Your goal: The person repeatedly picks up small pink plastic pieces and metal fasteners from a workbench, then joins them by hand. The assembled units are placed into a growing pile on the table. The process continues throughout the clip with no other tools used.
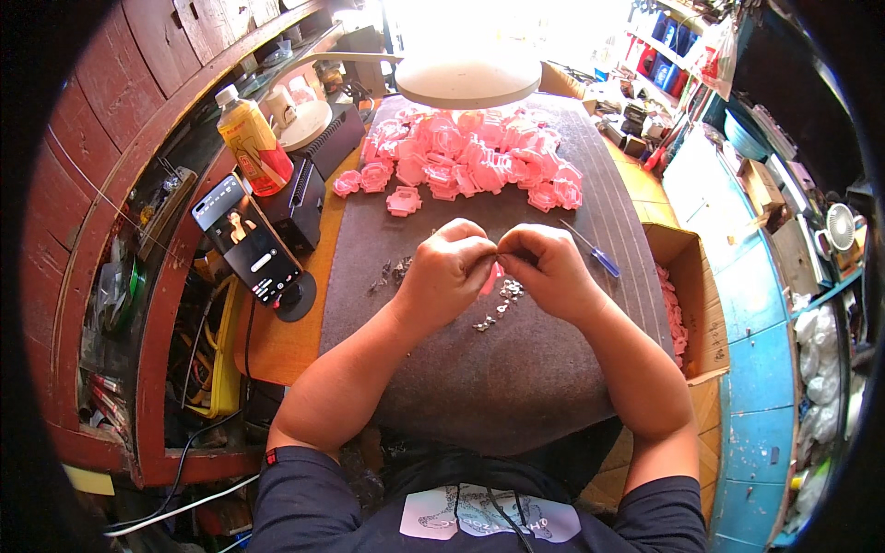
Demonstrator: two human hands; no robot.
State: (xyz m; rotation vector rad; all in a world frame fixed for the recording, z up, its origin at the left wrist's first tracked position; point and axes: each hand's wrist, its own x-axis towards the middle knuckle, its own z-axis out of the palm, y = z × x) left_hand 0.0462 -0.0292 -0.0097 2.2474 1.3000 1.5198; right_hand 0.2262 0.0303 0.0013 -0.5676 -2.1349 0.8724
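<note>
Meeting at frame center, left hand (pixel 450 267) and right hand (pixel 549 267) pinch a partly hidden pink plastic piece (pixel 491 279) above metal parts (pixel 507 293) on the surface (pixel 489 382), matching pieces (pixel 461 161) heaped upper center.

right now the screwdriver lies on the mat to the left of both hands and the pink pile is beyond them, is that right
Not quite: the head view shows the screwdriver to the right of both hands, not the left. It does lie on the mat, and the pink pile is beyond them.
</note>
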